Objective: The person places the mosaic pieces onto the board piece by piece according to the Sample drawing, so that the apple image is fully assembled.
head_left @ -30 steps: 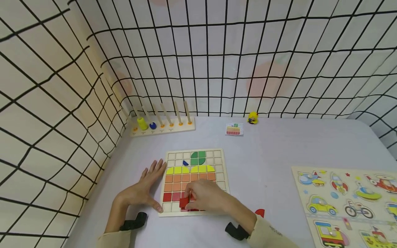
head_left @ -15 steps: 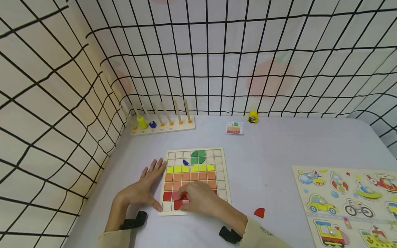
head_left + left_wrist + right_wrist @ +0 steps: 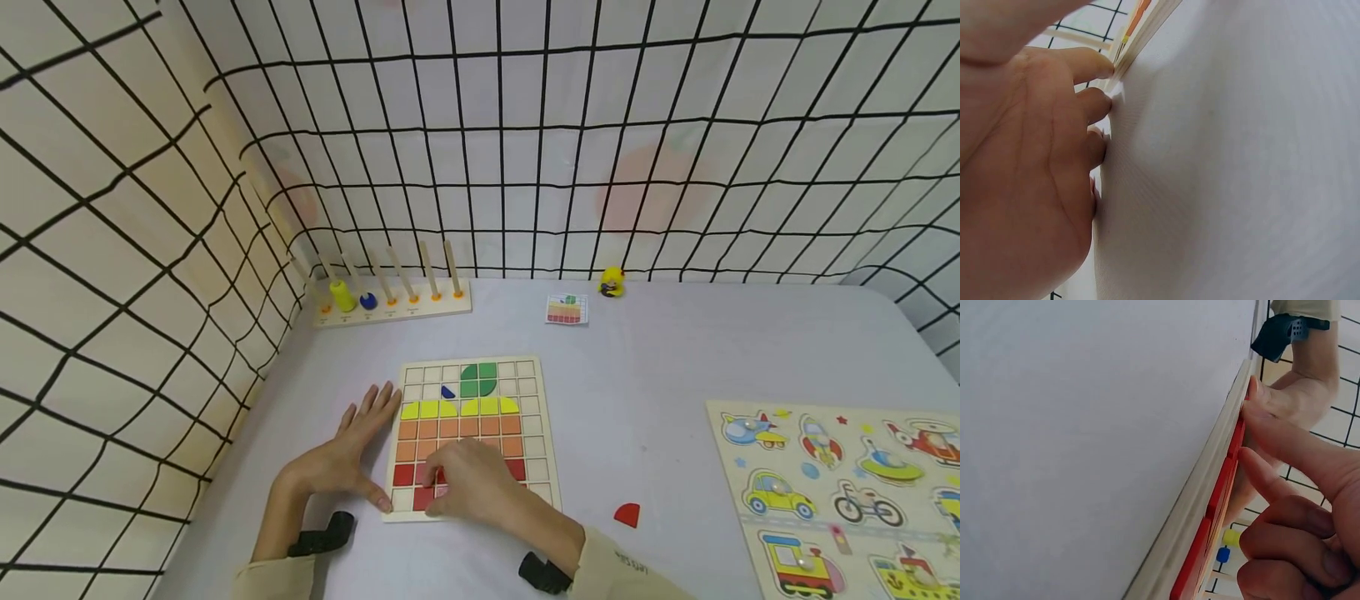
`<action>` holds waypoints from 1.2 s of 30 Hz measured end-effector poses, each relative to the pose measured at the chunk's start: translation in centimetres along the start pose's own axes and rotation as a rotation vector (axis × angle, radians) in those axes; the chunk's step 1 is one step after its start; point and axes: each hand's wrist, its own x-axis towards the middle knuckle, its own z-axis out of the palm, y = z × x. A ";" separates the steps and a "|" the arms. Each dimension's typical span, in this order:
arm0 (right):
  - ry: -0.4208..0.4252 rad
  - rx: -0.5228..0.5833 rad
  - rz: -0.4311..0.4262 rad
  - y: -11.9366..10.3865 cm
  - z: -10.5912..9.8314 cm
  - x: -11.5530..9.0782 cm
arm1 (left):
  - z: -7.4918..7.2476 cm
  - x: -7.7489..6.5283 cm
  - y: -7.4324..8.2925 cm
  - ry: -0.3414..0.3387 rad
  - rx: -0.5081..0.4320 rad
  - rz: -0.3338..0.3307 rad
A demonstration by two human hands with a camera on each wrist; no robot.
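A wooden grid board (image 3: pixel 536 417) lies on the table, bearing rows of yellow, orange, red and pink tiles, a green leaf shape and a small blue piece. My right hand (image 3: pixel 476 483) covers part of its lower rows. Thumb and index finger pinch a red square tile (image 3: pixel 423 498) in the bottom row, near the lower left corner. In the right wrist view, more red tiles (image 3: pixel 1192 559) line the board's near edge. My left hand (image 3: pixel 341 458) lies spread along the left side, its thumb at the lower left corner and fingertips at the edge.
A red quarter-circle piece (image 3: pixel 627 515) lies right of the board. Farther right is a vehicle picture puzzle (image 3: pixel 780 458). At the back stand a peg rack (image 3: pixel 393 312), a small pattern card (image 3: pixel 567 309) and a yellow toy figure (image 3: pixel 612 282). Black netting (image 3: pixel 502 129) encloses the table.
My right hand has slid left along the bottom row with the red tile, and the red quarter-circle has come into full view. The left hand stays in place.
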 end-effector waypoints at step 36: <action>-0.245 0.341 0.156 16.2 -10.8 -13.1 | 0.1 0.0 0.2 0.005 -0.015 0.003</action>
